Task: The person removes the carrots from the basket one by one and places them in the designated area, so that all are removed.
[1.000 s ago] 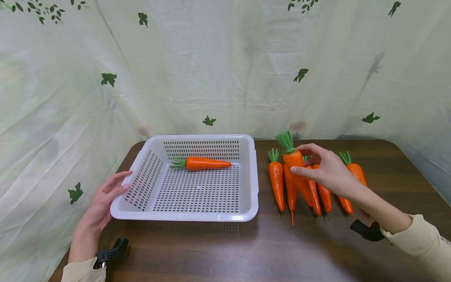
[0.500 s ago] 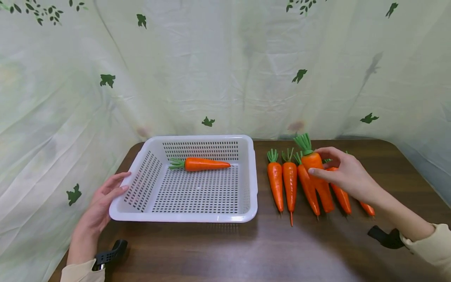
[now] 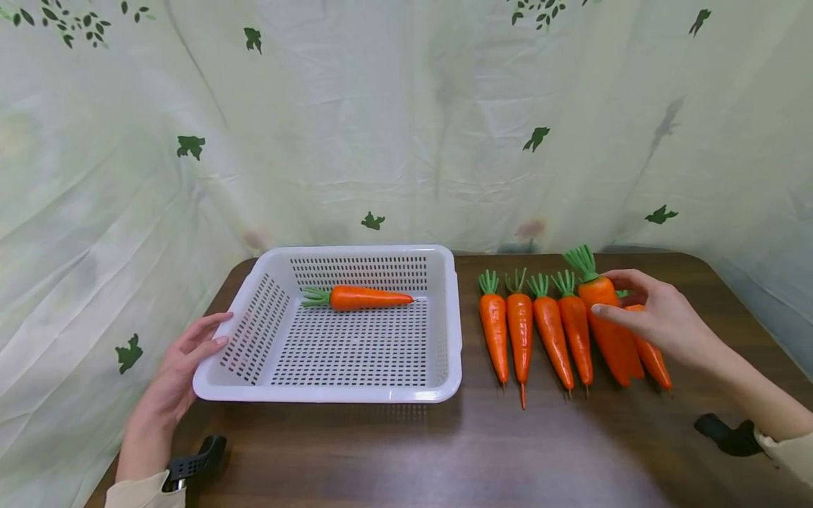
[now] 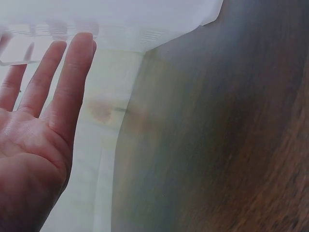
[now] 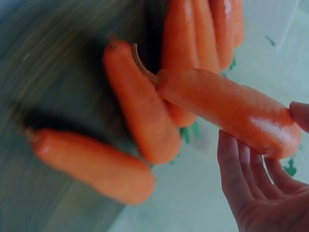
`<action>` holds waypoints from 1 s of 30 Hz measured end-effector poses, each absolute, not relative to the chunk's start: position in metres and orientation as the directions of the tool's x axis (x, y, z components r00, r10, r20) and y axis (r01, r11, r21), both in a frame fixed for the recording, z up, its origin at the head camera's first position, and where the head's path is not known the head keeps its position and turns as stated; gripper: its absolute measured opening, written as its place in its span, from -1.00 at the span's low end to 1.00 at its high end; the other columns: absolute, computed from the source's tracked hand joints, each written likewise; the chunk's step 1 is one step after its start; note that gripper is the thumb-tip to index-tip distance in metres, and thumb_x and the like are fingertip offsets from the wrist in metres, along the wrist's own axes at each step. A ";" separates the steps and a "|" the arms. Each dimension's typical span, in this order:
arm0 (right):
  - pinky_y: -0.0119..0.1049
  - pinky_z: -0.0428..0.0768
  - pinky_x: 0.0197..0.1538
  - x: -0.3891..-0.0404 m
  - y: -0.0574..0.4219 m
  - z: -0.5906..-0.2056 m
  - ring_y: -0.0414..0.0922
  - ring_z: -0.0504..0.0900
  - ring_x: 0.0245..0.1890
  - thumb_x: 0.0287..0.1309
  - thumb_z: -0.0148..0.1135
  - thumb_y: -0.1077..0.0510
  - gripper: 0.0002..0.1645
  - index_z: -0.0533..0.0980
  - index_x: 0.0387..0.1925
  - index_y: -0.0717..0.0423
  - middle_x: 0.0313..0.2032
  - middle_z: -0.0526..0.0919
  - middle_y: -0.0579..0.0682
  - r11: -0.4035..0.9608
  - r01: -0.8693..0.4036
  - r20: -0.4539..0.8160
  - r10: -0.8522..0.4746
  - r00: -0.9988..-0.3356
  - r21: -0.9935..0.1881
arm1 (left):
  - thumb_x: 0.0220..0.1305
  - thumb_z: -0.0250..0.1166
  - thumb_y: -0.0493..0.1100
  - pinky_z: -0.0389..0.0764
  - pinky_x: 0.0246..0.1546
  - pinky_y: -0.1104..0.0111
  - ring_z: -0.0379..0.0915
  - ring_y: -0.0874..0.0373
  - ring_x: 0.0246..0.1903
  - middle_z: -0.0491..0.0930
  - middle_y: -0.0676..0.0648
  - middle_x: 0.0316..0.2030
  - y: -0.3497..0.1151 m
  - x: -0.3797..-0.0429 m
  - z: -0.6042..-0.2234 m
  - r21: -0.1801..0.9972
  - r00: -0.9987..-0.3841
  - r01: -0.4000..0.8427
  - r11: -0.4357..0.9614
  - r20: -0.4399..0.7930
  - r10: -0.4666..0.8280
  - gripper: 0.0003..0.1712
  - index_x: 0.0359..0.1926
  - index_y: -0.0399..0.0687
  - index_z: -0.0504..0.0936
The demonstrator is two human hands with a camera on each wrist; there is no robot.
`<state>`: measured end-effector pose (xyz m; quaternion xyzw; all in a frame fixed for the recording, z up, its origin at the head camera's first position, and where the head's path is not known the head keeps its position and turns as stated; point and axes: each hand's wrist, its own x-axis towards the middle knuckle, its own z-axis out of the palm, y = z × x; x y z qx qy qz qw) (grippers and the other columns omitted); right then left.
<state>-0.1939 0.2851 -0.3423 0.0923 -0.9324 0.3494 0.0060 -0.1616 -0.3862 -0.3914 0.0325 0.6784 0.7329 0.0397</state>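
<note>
In the head view a white perforated basket (image 3: 327, 393) has one carrot (image 3: 362, 298) lying near its back wall. My left hand (image 3: 180, 367) touches the basket's left rim. Its fingers look straight against the basket wall in the left wrist view. A carrot with a green top (image 3: 597, 291) is pinched between the thumb and fingers of my right hand (image 3: 667, 324). The right wrist view shows this carrot (image 5: 227, 106) raised over a row of others. Several carrots (image 3: 551, 335) lie side by side right of the basket, tips toward me. The held carrot and hand partly cover the rightmost ones.
Everything stands on a dark brown wooden table (image 3: 356, 451). A pale curtain (image 3: 381, 141) with green leaf prints hangs behind and along the left side. Black straps (image 3: 190, 467) sit on both wrists.
My right hand has moved to the right with the held carrot, along the row, uncovering carrots on its left. The left hand, basket and carrot inside it keep their places; the view shifts slightly.
</note>
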 end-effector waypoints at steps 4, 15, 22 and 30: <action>-0.19 0.60 -0.28 -0.195 0.296 -0.345 0.17 0.60 -0.05 0.22 0.32 -0.17 -0.19 0.30 0.33 0.16 0.05 0.58 0.22 0.761 -0.174 0.083 -0.157 -0.984 -0.624 | 0.49 0.02 -0.25 0.64 -0.19 0.06 0.58 0.15 -0.01 0.40 0.09 0.19 -0.387 -0.162 -0.392 0.995 -0.994 -0.010 -0.103 0.002 0.111 -0.51 0.36 0.20 0.36; -0.28 0.60 -0.37 -0.202 0.329 -0.353 0.29 0.60 -0.04 0.27 0.27 -0.16 -0.15 0.25 0.35 0.29 0.04 0.55 0.42 0.791 -0.106 0.054 -0.093 -0.994 -0.602 | 0.48 0.04 -0.24 0.63 -0.17 0.05 0.58 0.17 0.00 0.35 0.09 0.22 -0.386 -0.163 -0.392 0.996 -0.995 -0.017 -0.089 -0.008 0.101 -0.50 0.37 0.22 0.35; -0.12 0.65 -0.36 -0.209 0.342 -0.359 0.38 0.55 -0.01 0.26 0.26 -0.20 -0.10 0.23 0.33 0.35 0.06 0.50 0.49 0.810 -0.061 0.050 -0.039 -0.998 -0.584 | 0.48 0.04 -0.23 0.62 -0.17 0.05 0.57 0.17 0.00 0.34 0.09 0.22 -0.386 -0.163 -0.391 0.997 -0.995 -0.021 -0.079 -0.013 0.095 -0.49 0.38 0.22 0.33; 0.12 0.62 -0.23 -0.211 0.354 -0.364 0.39 0.47 0.03 0.23 0.25 -0.26 -0.02 0.18 0.30 0.43 0.10 0.42 0.51 0.819 0.001 0.046 0.034 -0.998 -0.574 | 0.48 0.05 -0.22 0.63 -0.19 0.06 0.58 0.17 -0.02 0.36 0.09 0.20 -0.386 -0.162 -0.392 0.998 -0.996 -0.018 -0.067 -0.012 0.087 -0.50 0.36 0.23 0.35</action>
